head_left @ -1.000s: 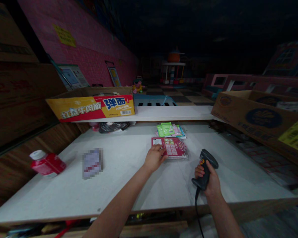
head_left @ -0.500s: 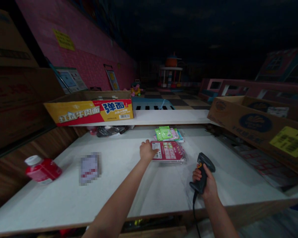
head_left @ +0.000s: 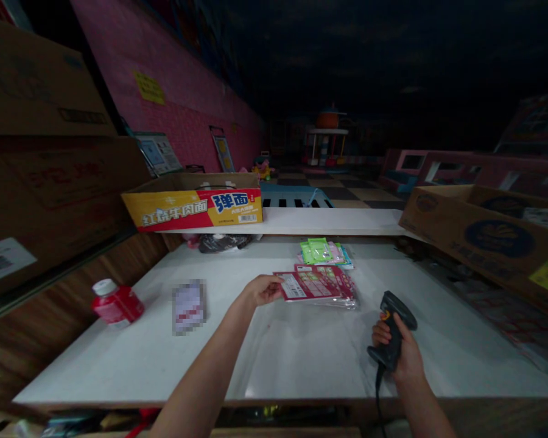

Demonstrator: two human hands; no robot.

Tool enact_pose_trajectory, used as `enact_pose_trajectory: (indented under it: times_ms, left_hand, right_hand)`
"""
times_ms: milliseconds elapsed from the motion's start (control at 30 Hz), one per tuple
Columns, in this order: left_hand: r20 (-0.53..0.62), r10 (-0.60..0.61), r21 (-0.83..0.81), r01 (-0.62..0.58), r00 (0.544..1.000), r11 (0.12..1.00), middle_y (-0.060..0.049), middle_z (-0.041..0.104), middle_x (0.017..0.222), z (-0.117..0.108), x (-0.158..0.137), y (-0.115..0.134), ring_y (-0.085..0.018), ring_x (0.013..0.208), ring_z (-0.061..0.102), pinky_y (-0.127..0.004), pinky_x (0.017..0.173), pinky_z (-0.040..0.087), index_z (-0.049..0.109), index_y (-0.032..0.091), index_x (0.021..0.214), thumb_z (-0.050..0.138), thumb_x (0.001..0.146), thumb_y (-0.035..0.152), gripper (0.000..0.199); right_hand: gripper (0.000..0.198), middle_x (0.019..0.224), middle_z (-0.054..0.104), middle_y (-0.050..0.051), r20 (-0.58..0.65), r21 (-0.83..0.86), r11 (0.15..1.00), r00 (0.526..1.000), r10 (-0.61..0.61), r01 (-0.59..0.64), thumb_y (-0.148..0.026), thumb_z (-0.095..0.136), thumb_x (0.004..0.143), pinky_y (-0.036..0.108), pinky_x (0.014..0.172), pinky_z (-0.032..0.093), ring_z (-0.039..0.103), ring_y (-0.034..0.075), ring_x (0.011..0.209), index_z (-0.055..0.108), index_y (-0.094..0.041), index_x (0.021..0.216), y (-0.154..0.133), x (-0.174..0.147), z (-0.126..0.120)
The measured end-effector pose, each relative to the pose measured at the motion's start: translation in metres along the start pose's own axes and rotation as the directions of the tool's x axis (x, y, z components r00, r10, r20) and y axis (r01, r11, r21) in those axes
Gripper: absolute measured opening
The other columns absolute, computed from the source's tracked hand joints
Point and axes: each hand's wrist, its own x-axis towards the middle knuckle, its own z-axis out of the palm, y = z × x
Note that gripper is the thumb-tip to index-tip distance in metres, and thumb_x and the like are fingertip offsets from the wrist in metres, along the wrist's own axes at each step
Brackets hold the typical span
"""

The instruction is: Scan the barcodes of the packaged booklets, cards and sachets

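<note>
My left hand [head_left: 263,290] pinches the left edge of a flat dark-pink printed packet [head_left: 309,285] near a white label. That packet overlaps a small stack of similar packets in clear wrapping [head_left: 348,297] on the white table. In my right hand [head_left: 410,353] is a black barcode scanner [head_left: 393,334], held by its grip above the table, its cord hanging down past the front edge. Just behind the stack lie small green packets [head_left: 316,249], with pink and blue ones partly under them.
On the left stand a red bottle with a white cap [head_left: 117,304] and a blurred-out flat item [head_left: 189,307]. A raised white shelf [head_left: 329,220] crosses the back, with a yellow-red noodle carton [head_left: 201,207] on it. A brown carton [head_left: 475,228] is at right; stacked boxes [head_left: 68,176] rise at far left.
My left hand has drawn the top pink packet leftward, so it now sticks out from the stack. The view has shifted slightly; my right hand still holds the barcode scanner.
</note>
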Motion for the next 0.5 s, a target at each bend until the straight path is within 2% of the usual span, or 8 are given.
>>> enact_pose_trajectory:
  times_ms: [33,100,167,267,367,433,500]
  left_hand:
    - [0.037,-0.01,-0.104,0.014,0.999,0.995,-0.007,0.07,0.069,-0.009,-0.005,-0.002,-0.013,0.06,0.067,-0.018,0.059,0.055,0.063,0.009,0.078,0.064,0.074,0.003,0.007]
    - [0.058,0.065,-0.297,-0.045,0.996,0.954,-0.008,0.072,0.075,-0.025,-0.014,-0.011,-0.011,0.061,0.068,-0.017,0.06,0.056,0.064,0.009,0.081,0.065,0.074,0.003,0.01]
    - [-0.015,0.206,-0.371,-0.197,0.978,0.907,-0.008,0.074,0.082,-0.037,-0.019,-0.024,-0.014,0.066,0.07,-0.02,0.063,0.058,0.065,0.01,0.088,0.07,0.069,0.003,0.021]
    - [-0.171,0.403,-0.362,-0.438,0.899,0.823,-0.007,0.075,0.089,-0.048,-0.016,-0.044,-0.019,0.077,0.072,-0.028,0.07,0.06,0.065,0.012,0.096,0.079,0.057,0.005,0.042]
    - [-0.288,0.541,-0.317,-0.612,0.79,0.725,-0.007,0.075,0.093,-0.052,-0.007,-0.059,-0.022,0.084,0.072,-0.034,0.078,0.06,0.064,0.012,0.099,0.086,0.048,0.013,0.055]
    - [-0.312,0.588,-0.291,-0.664,0.746,0.689,-0.009,0.075,0.094,-0.053,0.0,-0.066,-0.024,0.085,0.071,-0.037,0.08,0.059,0.065,0.011,0.099,0.089,0.046,0.021,0.059]
    - [-0.323,0.616,-0.269,-0.694,0.719,0.668,-0.011,0.075,0.094,-0.055,0.004,-0.07,-0.026,0.086,0.071,-0.039,0.082,0.058,0.066,0.01,0.098,0.09,0.047,0.027,0.059]
  right_hand:
    - [0.032,0.057,0.046,-0.008,0.01,-0.006,1.0,1.0,0.021,-0.021,-0.023,0.078,0.068,0.011,0.039,0.04,0.043,0.003,0.044,0.051,-0.018,0.085,-0.001,0.0,-0.002]
    - [0.032,0.057,0.046,-0.008,0.028,-0.034,0.998,0.998,0.056,-0.055,-0.023,0.078,0.068,0.011,0.039,0.039,0.043,0.003,0.043,0.051,-0.018,0.085,-0.003,-0.001,-0.003]
    - [0.034,0.056,0.047,-0.008,0.021,-0.1,0.993,0.997,0.072,-0.069,-0.025,0.08,0.067,0.011,0.038,0.038,0.042,0.003,0.042,0.052,-0.018,0.085,-0.004,-0.001,-0.001]
    - [0.036,0.053,0.048,-0.008,-0.039,-0.291,0.954,0.997,0.062,-0.07,-0.031,0.082,0.064,0.013,0.036,0.036,0.042,0.004,0.041,0.054,-0.018,0.083,0.004,-0.003,0.01]
    - [0.041,0.051,0.051,-0.007,-0.046,-0.532,0.845,0.998,0.037,-0.056,-0.04,0.083,0.062,0.017,0.036,0.036,0.045,0.007,0.04,0.057,-0.018,0.084,0.026,-0.012,0.03]
    - [0.044,0.051,0.054,-0.006,-0.02,-0.682,0.731,1.0,0.003,-0.016,-0.045,0.083,0.062,0.02,0.035,0.037,0.047,0.009,0.039,0.058,-0.018,0.086,0.047,-0.02,0.046]
    - [0.044,0.051,0.056,-0.004,-0.016,-0.799,0.601,1.0,0.008,-0.017,-0.051,0.08,0.063,0.021,0.035,0.039,0.049,0.01,0.038,0.057,-0.018,0.08,0.071,-0.029,0.062]
